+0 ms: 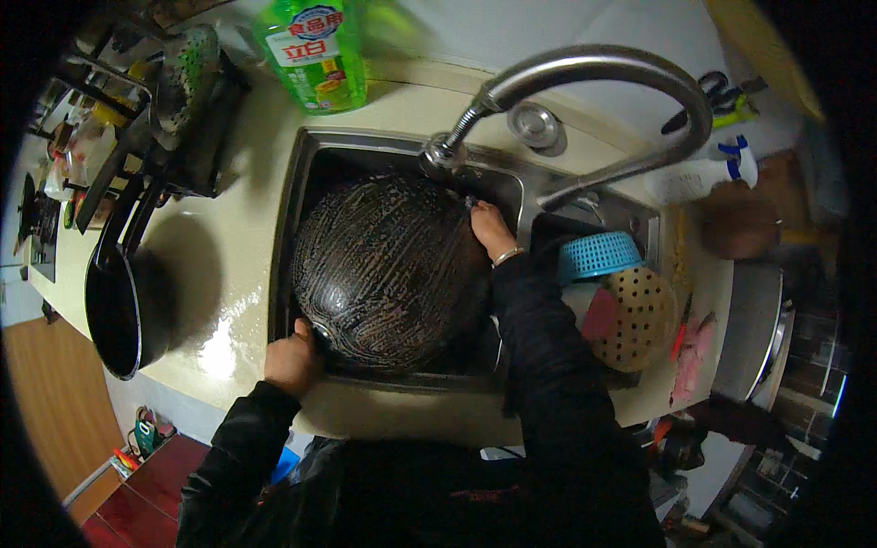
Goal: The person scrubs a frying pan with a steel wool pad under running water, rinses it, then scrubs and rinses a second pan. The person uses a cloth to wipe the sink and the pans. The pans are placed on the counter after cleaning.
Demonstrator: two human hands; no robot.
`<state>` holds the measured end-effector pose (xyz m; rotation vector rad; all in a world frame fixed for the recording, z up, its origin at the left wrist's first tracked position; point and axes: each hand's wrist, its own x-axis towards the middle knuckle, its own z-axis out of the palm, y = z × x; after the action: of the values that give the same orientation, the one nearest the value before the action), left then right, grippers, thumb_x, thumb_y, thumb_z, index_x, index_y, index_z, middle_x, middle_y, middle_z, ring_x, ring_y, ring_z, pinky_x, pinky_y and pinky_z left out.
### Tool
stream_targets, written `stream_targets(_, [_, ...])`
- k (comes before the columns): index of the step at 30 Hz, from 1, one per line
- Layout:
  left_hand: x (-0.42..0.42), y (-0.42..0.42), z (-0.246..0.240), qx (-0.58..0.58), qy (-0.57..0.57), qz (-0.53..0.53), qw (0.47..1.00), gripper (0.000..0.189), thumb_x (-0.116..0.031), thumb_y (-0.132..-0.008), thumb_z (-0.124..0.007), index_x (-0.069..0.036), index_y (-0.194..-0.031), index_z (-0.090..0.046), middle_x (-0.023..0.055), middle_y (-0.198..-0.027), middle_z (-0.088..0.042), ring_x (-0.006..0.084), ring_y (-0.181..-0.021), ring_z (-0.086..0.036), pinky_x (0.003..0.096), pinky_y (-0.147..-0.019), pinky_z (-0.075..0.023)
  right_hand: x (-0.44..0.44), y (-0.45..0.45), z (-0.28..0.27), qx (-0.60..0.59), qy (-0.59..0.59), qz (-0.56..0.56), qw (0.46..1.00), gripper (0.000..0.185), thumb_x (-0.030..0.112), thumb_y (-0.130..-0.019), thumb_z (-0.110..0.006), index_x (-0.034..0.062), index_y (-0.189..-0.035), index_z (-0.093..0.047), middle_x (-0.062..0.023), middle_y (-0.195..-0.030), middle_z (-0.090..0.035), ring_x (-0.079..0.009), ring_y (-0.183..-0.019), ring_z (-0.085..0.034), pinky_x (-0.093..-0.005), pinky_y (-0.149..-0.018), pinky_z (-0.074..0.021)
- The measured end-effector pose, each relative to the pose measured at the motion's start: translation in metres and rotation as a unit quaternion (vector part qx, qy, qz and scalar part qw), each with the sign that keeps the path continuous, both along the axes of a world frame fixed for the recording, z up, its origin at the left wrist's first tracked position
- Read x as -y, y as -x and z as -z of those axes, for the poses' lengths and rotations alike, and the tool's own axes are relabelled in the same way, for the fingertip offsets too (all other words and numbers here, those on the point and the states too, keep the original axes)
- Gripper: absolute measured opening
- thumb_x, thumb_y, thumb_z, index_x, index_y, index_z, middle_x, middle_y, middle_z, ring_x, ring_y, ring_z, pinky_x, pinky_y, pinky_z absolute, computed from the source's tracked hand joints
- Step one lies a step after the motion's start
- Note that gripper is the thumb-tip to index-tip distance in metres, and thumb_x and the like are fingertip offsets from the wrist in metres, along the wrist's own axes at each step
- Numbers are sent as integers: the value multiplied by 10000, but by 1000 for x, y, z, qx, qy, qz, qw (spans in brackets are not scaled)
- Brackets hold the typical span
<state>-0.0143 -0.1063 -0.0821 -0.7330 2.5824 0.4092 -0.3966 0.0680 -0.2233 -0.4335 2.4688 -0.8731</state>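
Observation:
A large dark wok (390, 274) lies bottom up in the left basin of the steel sink (291, 226). Streaks of suds cover its rounded underside. My left hand (292, 359) grips the wok's edge at the lower left, beside a shiny metal fitting (320, 331). At the upper right of the wok, my right hand (490, 227) has its fingers curled on a small grey scourer (470, 201), mostly hidden and hard to make out. The faucet (603, 58) arches over the sink, its spout head (442, 156) just beyond the wok's far edge.
The right basin holds a blue basket (599, 253) and a perforated beige colander (640, 318). A green dish soap bottle (318, 61) and sink strainer (534, 125) stand behind. A black saucepan (113, 315) is on the left counter, near a knife rack (199, 130). A spray bottle (692, 179) lies right.

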Motion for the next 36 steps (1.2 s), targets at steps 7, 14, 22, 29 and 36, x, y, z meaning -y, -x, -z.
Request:
stream_targets(7, [-2, 0, 2, 4, -15, -6, 1000, 278, -162, -834, -534, 23, -1017, -436, 220, -700, -650, 406, -628, -648, 496, -566, -513, -11, -155, -131, -218, 146, -293, 919, 571, -107, -773, -454, 7, -1330, -506, -197, -1441, -405, -333, -1320, -406, -409, -1130, -285])
stream_targets(14, [0, 4, -6, -3, -2, 3, 1000, 164, -131, -903, -443, 15, -976, -459, 211, -705, -655, 396, -620, -651, 494, -548, -513, 18, -24, -68, 148, 100, -41, 983, 391, 78, -919, -399, -3, -1273, -541, -181, -1300, -551, -302, -1252, -480, -320, -1042, -356])
stream_targets(22, [-4, 6, -13, -2, -14, 25, 1000, 195, -120, -870, -490, 33, -988, -469, 181, -734, -669, 355, -632, -669, 456, -539, -518, -5, -155, -139, -180, 141, -304, 925, 613, -88, -780, -465, 5, -1386, -445, -166, -1451, -404, -323, -1356, -363, -413, -1140, -269])
stream_targets(29, [-1, 11, -16, 31, -47, -7, 998, 191, -120, -872, -483, 27, -993, -467, 209, -746, -667, 381, -673, -670, 480, -581, -525, 34, -80, -135, -65, 117, -190, 973, 427, 15, -930, -368, -16, -1342, -475, -161, -1400, -475, -286, -1303, -442, -357, -1123, -292])
stream_targets(36, [-3, 12, -20, 4, -57, -24, 998, 200, -104, -877, -458, 41, -1012, -479, 229, -777, -671, 391, -714, -674, 478, -638, -535, 39, -144, -142, -276, 129, -331, 893, 425, -15, -833, -495, -39, -1257, -530, -179, -1359, -490, -344, -1250, -453, -409, -1080, -347])
